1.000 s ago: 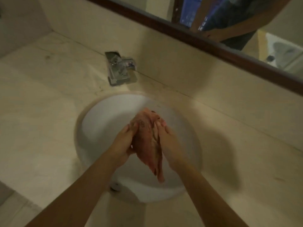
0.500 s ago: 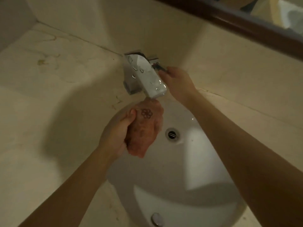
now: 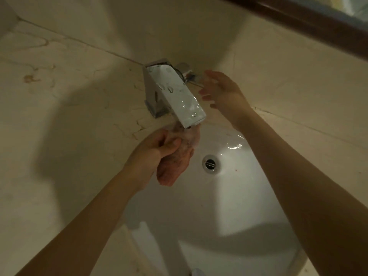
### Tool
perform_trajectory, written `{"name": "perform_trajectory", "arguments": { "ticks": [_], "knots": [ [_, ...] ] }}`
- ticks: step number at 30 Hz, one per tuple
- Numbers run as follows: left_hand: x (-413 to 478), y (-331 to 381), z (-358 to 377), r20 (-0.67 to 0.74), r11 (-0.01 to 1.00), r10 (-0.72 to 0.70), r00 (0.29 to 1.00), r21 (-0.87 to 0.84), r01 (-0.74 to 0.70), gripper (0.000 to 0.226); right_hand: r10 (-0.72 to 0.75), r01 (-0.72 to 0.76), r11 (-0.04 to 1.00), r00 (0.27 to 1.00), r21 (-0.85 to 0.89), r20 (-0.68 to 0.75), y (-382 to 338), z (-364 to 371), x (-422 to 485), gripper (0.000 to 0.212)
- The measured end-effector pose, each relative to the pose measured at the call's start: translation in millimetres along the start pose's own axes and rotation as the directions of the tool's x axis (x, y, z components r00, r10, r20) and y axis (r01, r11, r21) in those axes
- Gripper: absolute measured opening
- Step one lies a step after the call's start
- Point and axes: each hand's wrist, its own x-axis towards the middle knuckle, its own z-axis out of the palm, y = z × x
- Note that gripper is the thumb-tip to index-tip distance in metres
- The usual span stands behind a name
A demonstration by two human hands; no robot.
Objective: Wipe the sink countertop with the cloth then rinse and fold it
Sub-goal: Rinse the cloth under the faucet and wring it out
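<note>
While the cloth (image 3: 175,156) is being gripped in the left hand (image 3: 154,148), it is being held bunched up directly under the end of the tap (image 3: 175,92), over the back edge of the sink (image 3: 249,206). The cloth is pinkish, and its upper part is being hidden by the spout while its lower part is hanging down past the palm into the bowl. The fingers of the left hand are being curled tight around it, with the thumb (image 3: 169,145) being pressed across the front. Whether water is being run onto it cannot be told for certain; the area under the spout is blurred. The right hand (image 3: 221,92) is being held open just beside the tap handle (image 3: 185,71), fingers (image 3: 208,73) spread and slightly blurred, with nothing being held; whether the handle is being touched cannot be told. The drain (image 3: 211,163) is being left uncovered, to the right of the cloth and near it. Water drops are being carried on the top face of the spout. The sink is being surrounded by a pale stone countertop (image 3: 49,116), marked with faint stains at the left, and a dark wooden frame (image 3: 298,18) is being shown along the wall at the upper right.
</note>
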Motion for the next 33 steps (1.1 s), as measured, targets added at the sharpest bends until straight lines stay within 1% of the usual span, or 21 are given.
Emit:
{"name": "perform_trajectory", "arguments": {
  "ticks": [2, 3, 4, 6, 8, 10, 12, 14, 16, 18, 20, 21, 22, 23, 25, 26, 27, 29, 30, 31, 33],
  "knots": [
    [1.6, 0.0, 0.5, -0.010, 0.997, 0.019, 1.000, 0.069, -0.018, 0.006, 0.094, -0.085, 0.984, 0.994, 0.159, -0.050, 13.2, -5.0, -12.8, 0.024],
    [2.6, 0.0, 1.1, -0.021, 0.993, 0.028, 0.999, 0.118, -0.025, 0.009, 0.111, -0.101, 0.981, 0.993, 0.163, -0.050, 19.7, -5.0, -22.9, 0.019],
    [3.1, 0.9, 2.9, -0.031, 0.986, 0.037, 0.999, 0.164, -0.031, 0.016, 0.110, -0.107, 0.986, 0.994, 0.129, -0.014, 25.6, -3.5, -33.9, 0.017],
    [3.7, 2.6, 8.2, -0.065, 0.966, 0.054, 0.996, 0.255, -0.036, 0.027, 0.086, -0.092, 0.993, 0.993, 0.074, 0.086, 35.0, 3.2, -53.5, 0.030],
    [4.0, 4.6, 14.1, -0.120, 0.935, 0.085, 0.989, 0.352, -0.038, 0.025, 0.080, -0.092, 0.993, 0.987, 0.081, 0.142, 40.1, 7.9, -67.4, 0.040],
    [4.2, 6.6, 19.2, -0.209, 0.929, 0.126, 0.970, 0.367, -0.042, 0.019, 0.069, -0.073, 0.997, 0.980, 0.018, 0.184, 41.3, 7.6, -73.7, 0.044],
    [4.3, 10.3, 25.0, -0.257, 0.933, 0.181, 0.949, 0.350, -0.084, 0.018, 0.098, -0.080, 0.993, 0.971, -0.093, 0.218, 40.7, 5.3, -78.2, 0.036],
    [3.6, 15.8, 31.5, -0.254, 0.912, 0.237, 0.938, 0.391, -0.125, 0.015, 0.126, -0.095, 0.985, 0.967, -0.144, 0.222, 40.0, 4.0, -81.7, 0.025],
    [4.6, 19.9, 35.5, -0.212, 0.883, 0.288, 0.934, 0.437, -0.173, 0.020, 0.113, -0.099, 0.992, 0.969, -0.075, 0.221, 40.3, 3.1, -84.9, 0.022],
    [7.1, 20.3, 34.5, -0.181, 0.868, 0.313, 0.933, 0.453, -0.203, 0.034, 0.123, -0.149, 0.978, 0.977, 0.143, 0.174, 40.0, 0.6, -86.2, 0.020],
    [7.7, 20.3, 33.2, -0.163, 0.866, 0.277, 0.947, 0.470, -0.172, 0.029, 0.158, -0.189, 0.925, 0.980, 0.330, 0.117, 42.7, -2.7, -84.7, 0.018],
    [6.4, 20.0, 32.6, -0.152, 0.862, 0.249, 0.956, 0.486, -0.147, 0.025, 0.173, -0.200, 0.915, 0.979, 0.351, 0.109, 46.2, -3.6, -82.8, 0.016],
    [5.5, 19.2, 33.4, -0.140, 0.866, 0.227, 0.964, 0.481, -0.134, 0.022, 0.192, -0.231, 0.903, 0.971, 0.363, 0.140, 50.9, -3.3, -80.8, 0.020],
    [4.6, 18.2, 34.7, -0.125, 0.878, 0.211, 0.969, 0.461, -0.131, 0.020, 0.222, -0.288, 0.884, 0.952, 0.368, 0.211, 53.7, -2.2, -80.5, 0.034],
    [3.5, 18.5, 40.1, -0.103, 0.868, 0.214, 0.971, 0.476, -0.141, 0.017, 0.311, -0.435, 0.835, 0.878, 0.337, 0.364, 51.9, 1.4, -84.1, 0.065],
    [3.4, 19.2, 43.0, -0.102, 0.853, 0.227, 0.969, 0.501, -0.147, 0.017, 0.334, -0.468, 0.819, 0.859, 0.332, 0.388, 50.0, 2.9, -86.2, 0.068],
    [3.4, 19.7, 44.7, -0.109, 0.849, 0.242, 0.964, 0.504, -0.157, 0.017, 0.340, -0.467, 0.817, 0.864, 0.338, 0.372, 47.6, 3.5, -86.7, 0.061],
    [4.4, 20.0, 43.4, -0.110, 0.848, 0.250, 0.962, 0.504, -0.163, 0.019, 0.316, -0.420, 0.832, 0.896, 0.363, 0.313, 44.4, 1.5, -82.3, 0.033],
    [4.1, 19.0, 40.2, -0.088, 0.837, 0.233, 0.968, 0.525, -0.154, 0.022, 0.292, -0.385, 0.839, 0.914, 0.383, 0.280, 40.4, -0.4, -79.6, 0.021],
    [2.0, 19.5, 36.9, -0.055, 0.816, 0.208, 0.977, 0.560, -0.142, 0.024, 0.264, -0.349, 0.837, 0.932, 0.422, 0.247, 34.6, -2.7, -76.9, 0.016],
    [0.0, 20.2, 29.6, 0.018, 0.676, 0.196, 0.980, 0.722, -0.148, 0.023, 0.247, -0.317, 0.798, 0.948, 0.512, 0.203, 23.8, -6.2, -71.7, 0.019]
  ]
}}
